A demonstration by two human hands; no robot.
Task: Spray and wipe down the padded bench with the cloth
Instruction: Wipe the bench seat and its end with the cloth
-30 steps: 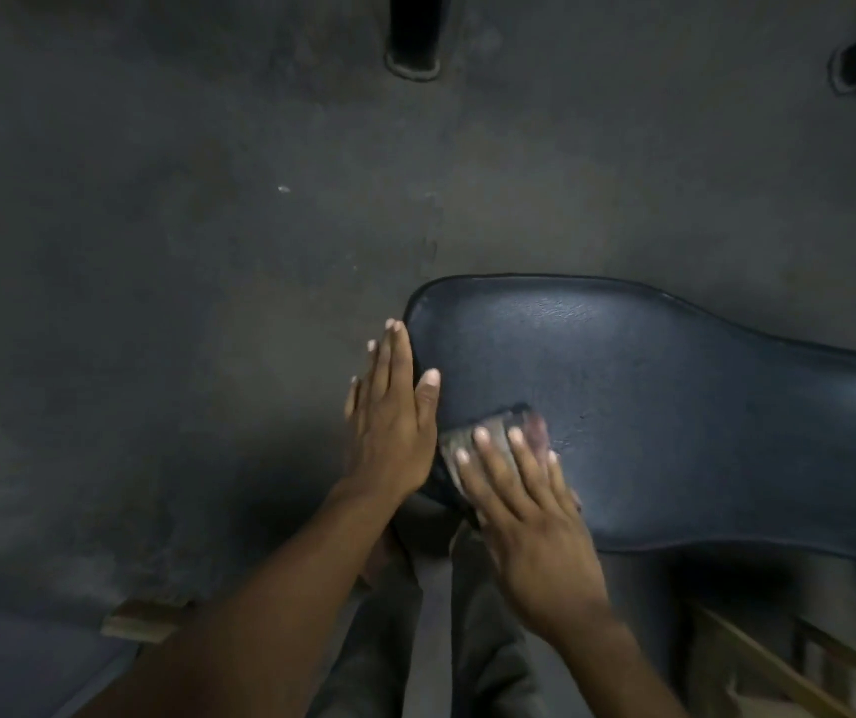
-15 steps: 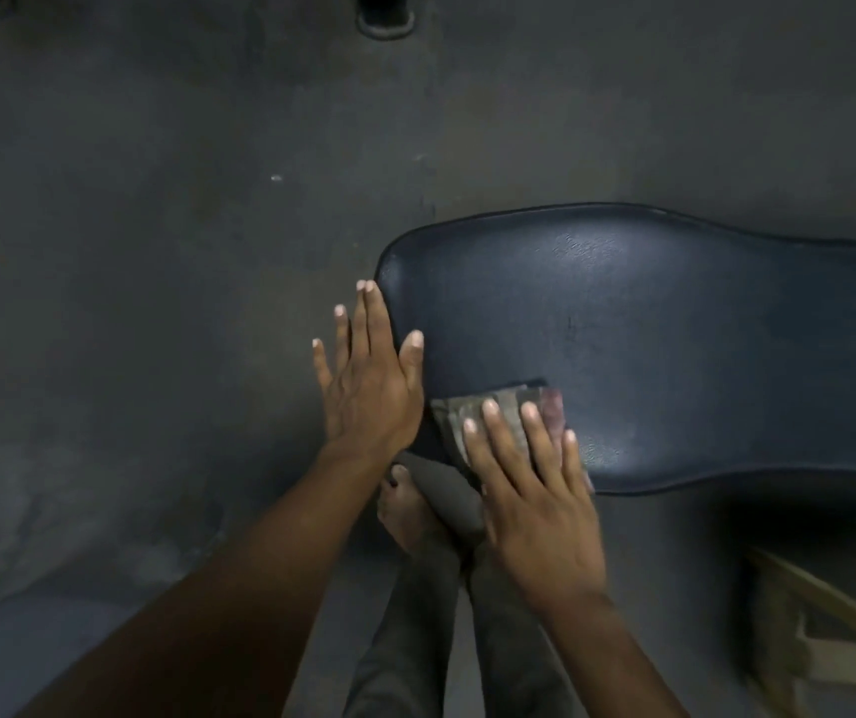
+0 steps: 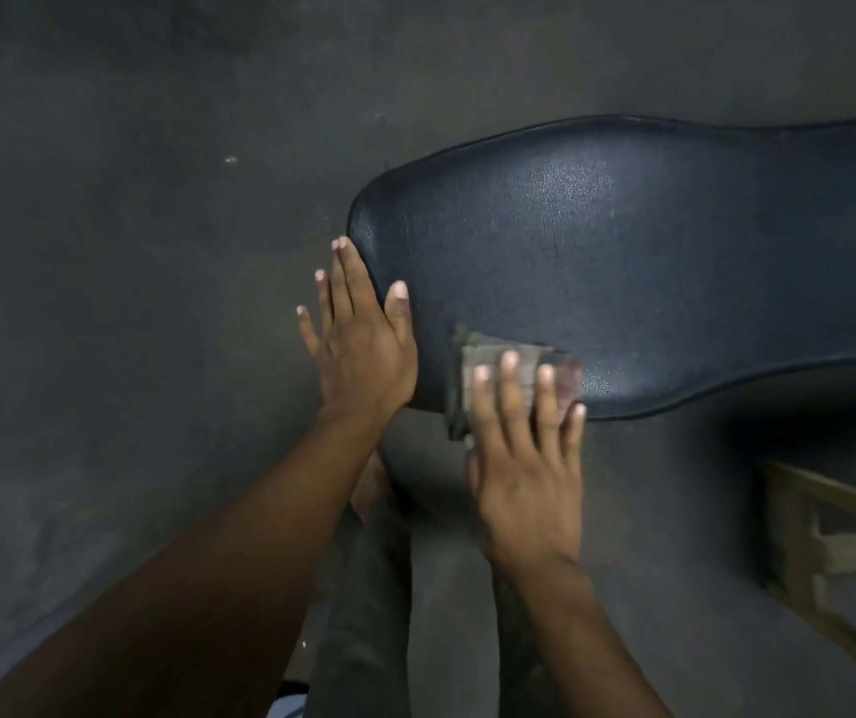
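The dark blue padded bench [image 3: 648, 261] stretches from the middle of the view to the right edge. A folded grey cloth [image 3: 488, 367] lies on its near left corner. My right hand [image 3: 524, 458] presses flat on the cloth, fingers spread over it. My left hand [image 3: 358, 344] rests flat against the bench's rounded left end, fingers straight, thumb on the pad, holding nothing. No spray bottle is in view.
Bare dark concrete floor [image 3: 130, 303] surrounds the bench. A wooden frame [image 3: 829, 536] stands at the lower right. My legs in grey trousers [image 3: 363, 614] and a bare foot are below the bench's near edge.
My right hand has slid the cloth a little to the right along the near edge. The left hand stays on the bench's end. The camera has tilted, shifting the bench upward in view.
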